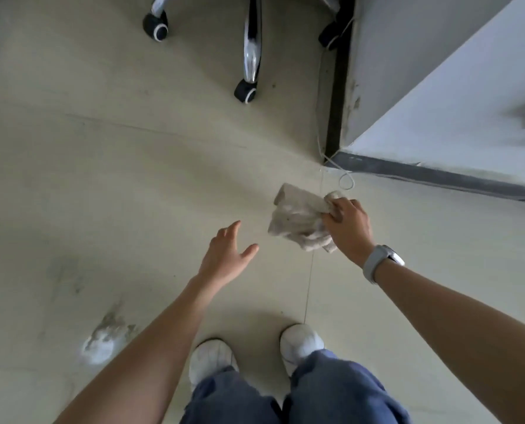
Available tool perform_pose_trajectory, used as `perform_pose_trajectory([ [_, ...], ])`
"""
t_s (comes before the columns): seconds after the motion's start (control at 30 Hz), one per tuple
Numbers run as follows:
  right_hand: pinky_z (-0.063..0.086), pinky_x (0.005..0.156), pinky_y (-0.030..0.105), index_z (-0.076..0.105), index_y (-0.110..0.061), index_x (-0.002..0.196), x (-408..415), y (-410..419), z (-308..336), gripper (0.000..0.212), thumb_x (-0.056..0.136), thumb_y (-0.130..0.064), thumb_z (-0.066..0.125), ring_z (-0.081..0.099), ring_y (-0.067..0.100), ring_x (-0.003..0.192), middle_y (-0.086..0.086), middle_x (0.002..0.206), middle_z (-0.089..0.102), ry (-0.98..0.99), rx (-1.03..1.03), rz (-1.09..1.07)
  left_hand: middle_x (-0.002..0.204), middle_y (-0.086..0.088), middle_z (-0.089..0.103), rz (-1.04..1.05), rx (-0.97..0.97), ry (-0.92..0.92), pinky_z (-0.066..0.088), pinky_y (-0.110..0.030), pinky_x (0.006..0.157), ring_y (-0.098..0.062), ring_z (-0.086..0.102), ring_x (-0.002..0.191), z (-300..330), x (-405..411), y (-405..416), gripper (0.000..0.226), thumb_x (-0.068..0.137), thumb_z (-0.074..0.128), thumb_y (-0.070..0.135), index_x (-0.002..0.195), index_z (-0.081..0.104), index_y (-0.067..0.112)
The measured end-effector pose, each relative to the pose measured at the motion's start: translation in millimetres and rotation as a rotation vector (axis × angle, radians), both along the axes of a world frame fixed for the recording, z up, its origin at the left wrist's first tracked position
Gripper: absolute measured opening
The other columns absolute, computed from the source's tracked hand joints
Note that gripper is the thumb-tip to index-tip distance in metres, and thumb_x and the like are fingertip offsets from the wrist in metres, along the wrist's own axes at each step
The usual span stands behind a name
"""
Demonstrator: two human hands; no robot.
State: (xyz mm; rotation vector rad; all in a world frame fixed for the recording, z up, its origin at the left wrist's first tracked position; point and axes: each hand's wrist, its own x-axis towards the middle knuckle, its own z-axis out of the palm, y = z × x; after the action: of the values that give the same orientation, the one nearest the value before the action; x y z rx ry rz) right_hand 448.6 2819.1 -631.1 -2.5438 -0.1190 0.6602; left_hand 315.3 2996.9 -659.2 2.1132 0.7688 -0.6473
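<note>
1. Right grip: closed round one bunched end of a crumpled beige cloth, fingers curled over the fabric and knuckles turned up towards the camera.
2. Cloth: spilling out to the left of that grip and a little below it, loose and wrinkled, held up over the floor, touched by nothing but the holding fingers.
3. Left grip: wide and holding nothing, palm turned towards the cloth, fingers fairly straight, thumb spread apart from them.
4. Placed to the left of the right grip and slightly nearer the body, close to the lower edge of the cloth but not touching it.
5. Just behind the right grip, round the wrist: a grey wristband with a pale watch face on its outer side.
6. Just beyond the right grip, past the top edge of the cloth: a thin white cable looped on the floor, at the outer corner of a dark skirting strip along the foot of a pale wall.
7. Well beyond the left grip: a chrome chair base on black castors.
8. Below both grips, nearest the body: two white shoes side by side under blue jeans.
9. Far left of the left grip, beside the forearm: a pale scuffed patch on the floor.
</note>
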Motion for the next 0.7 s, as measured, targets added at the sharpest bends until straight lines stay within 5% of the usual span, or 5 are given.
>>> perform_pose_trajectory([
  [0.1,0.033,0.076,0.023,0.06,-0.009,0.112,-27.1,-16.6,95.2,0.028,0.085,-0.016,0.06,0.049,0.022,0.09,0.006,0.1,0.051,0.095,0.088,-0.075,0.147,-0.008,0.034,0.032,-0.101,-0.2,0.026,-0.026,0.109,-0.02,0.032,0.137,103.8,6.8,-19.2,0.068,0.087,0.059,0.034,0.144,0.027,0.015],
  [0.2,0.031,0.073,0.021,0.062,-0.007,0.109,-55.9,-39.0,192.3,0.028,0.083,-0.016,0.065,0.048,0.018,0.086,0.011,0.103,0.057,0.144,0.128,-0.104,0.144,-0.005,0.038,-0.041,-0.15,-0.355,0.032,-0.031,0.108,-0.018,0.035,0.133,210.0,7.1,-34.8,0.067,0.086,0.062,0.029,0.143,0.03,0.016],
  [0.37,0.033,0.077,0.019,0.065,-0.006,0.108,-103.7,-84.1,356.7,0.03,0.078,-0.01,0.069,0.052,0.021,0.09,0.001,0.096,0.052,0.073,0.182,-0.194,0.122,0.002,0.054,-0.1,-0.235,-0.295,0.04,-0.022,0.087,-0.011,0.052,0.104,376.0,-6.1,-72.9,0.056,0.085,0.062,0.035,0.136,0.043,0.019],
  [0.5,0.04,0.084,0.025,0.066,-0.011,0.11,-146.5,-123.9,452.0,0.033,0.077,-0.01,0.07,0.053,0.019,0.093,0.004,0.104,0.054,-0.017,0.21,-0.185,0.075,0.004,0.063,-0.052,-0.284,-0.252,0.043,-0.024,0.07,-0.012,0.056,0.077,471.1,-11.3,-121.1,0.028,0.081,0.065,0.043,0.089,0.067,0.016],
  [0.7,0.035,0.082,0.008,0.068,-0.01,0.107,-226.3,-237.7,531.8,0.026,0.082,-0.008,0.064,0.052,0.007,0.097,-0.006,0.105,0.058,-0.05,0.262,-0.455,0.091,-0.007,0.071,-0.218,-0.247,-0.324,0.051,-0.031,0.082,-0.022,0.064,0.09,566.5,-20.2,-249.0,0.014,0.085,0.062,0.018,0.092,0.069,0.008],
])
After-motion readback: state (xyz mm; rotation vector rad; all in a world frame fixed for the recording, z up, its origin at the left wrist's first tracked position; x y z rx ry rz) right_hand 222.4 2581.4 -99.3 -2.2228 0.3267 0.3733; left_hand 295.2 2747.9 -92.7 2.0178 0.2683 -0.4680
